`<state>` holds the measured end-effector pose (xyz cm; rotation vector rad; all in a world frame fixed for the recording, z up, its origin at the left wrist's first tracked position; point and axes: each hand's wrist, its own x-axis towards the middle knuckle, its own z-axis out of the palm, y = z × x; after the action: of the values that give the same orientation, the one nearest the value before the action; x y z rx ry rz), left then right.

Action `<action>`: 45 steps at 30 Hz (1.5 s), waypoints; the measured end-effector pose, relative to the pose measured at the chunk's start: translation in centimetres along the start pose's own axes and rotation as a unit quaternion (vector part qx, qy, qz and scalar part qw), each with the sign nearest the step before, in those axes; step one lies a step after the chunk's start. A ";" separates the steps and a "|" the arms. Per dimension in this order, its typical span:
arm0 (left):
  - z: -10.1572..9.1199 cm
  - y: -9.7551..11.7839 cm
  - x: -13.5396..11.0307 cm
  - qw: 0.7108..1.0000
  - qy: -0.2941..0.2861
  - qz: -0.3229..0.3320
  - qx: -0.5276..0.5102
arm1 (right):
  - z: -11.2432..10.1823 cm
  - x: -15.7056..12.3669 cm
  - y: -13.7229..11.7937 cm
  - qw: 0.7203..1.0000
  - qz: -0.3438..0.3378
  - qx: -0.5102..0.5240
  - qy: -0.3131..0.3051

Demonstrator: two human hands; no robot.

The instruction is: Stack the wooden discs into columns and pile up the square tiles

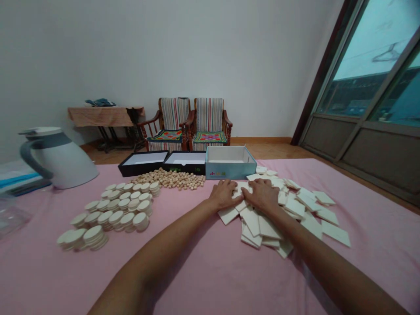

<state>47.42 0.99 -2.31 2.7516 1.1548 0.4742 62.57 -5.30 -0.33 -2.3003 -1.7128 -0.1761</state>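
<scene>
Both my hands rest on a loose pile of white square tiles (295, 208) on the pink tablecloth (203, 262). My left hand (225, 194) has its fingers curled down onto tiles at the pile's left edge. My right hand (262, 194) lies beside it, fingers bent over tiles near the middle. The two hands almost touch. Just beyond them stands an open light-blue box (229, 168), empty inside as far as I can see.
Stacks of pale round discs (114, 210) lie to the left, with a heap of small wooden beads (170, 178) behind them. Two black trays (164, 162) sit beside the blue box. A white jug (55, 157) stands far left. Two striped chairs (190, 124) are beyond the table.
</scene>
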 end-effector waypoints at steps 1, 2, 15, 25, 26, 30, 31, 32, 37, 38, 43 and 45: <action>-0.2 -0.2 -0.9 1.000 0.000 -0.004 0.007 | 0.2 -0.4 -0.7 1.000 -0.006 0.004 -0.003; -0.4 -0.5 -1.8 1.000 0.000 -0.008 0.015 | 0.4 -0.7 -1.4 1.000 -0.010 0.009 -0.006; -3.9 -3.0 -12.3 0.996 0.015 -0.066 0.062 | 1.6 -2.9 -8.3 0.994 -0.034 0.074 -0.075; -5.0 -3.4 -20.3 0.994 -0.021 -0.089 0.056 | 2.7 -3.7 -15.0 0.982 -0.060 0.144 -0.102; -5.0 -3.3 -20.5 0.994 -0.022 -0.092 0.057 | 2.8 -3.6 -15.5 0.982 -0.059 0.149 -0.101; -4.7 -3.3 -20.6 0.990 -0.005 -0.121 0.070 | 3.5 -3.3 -17.2 0.973 -0.063 0.197 -0.104; -4.6 -3.4 -20.6 0.989 0.001 -0.126 0.076 | 3.6 -3.2 -17.6 0.969 -0.067 0.212 -0.106; -4.5 -3.6 -20.5 0.988 0.008 -0.130 0.083 | 3.7 -3.1 -17.9 0.964 -0.078 0.230 -0.110; -4.1 -5.2 -20.3 0.982 0.065 -0.120 0.128 | 3.3 -2.2 -17.8 0.926 -0.196 0.297 -0.129; -4.1 -5.6 -20.3 0.981 0.073 -0.119 0.134 | 3.0 -1.7 -17.2 0.924 -0.215 0.292 -0.124; -4.5 -5.7 -19.9 0.977 0.103 -0.119 0.146 | 2.5 1.7 -11.7 0.973 -0.147 0.168 -0.053; -5.2 -5.0 -19.8 0.981 0.102 -0.091 0.141 | 2.9 2.8 -9.6 0.984 -0.101 0.134 -0.054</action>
<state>29.31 -9.66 -3.26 2.8391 1.6225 0.6263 54.07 0.68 -1.03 -1.9757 -1.8936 0.1358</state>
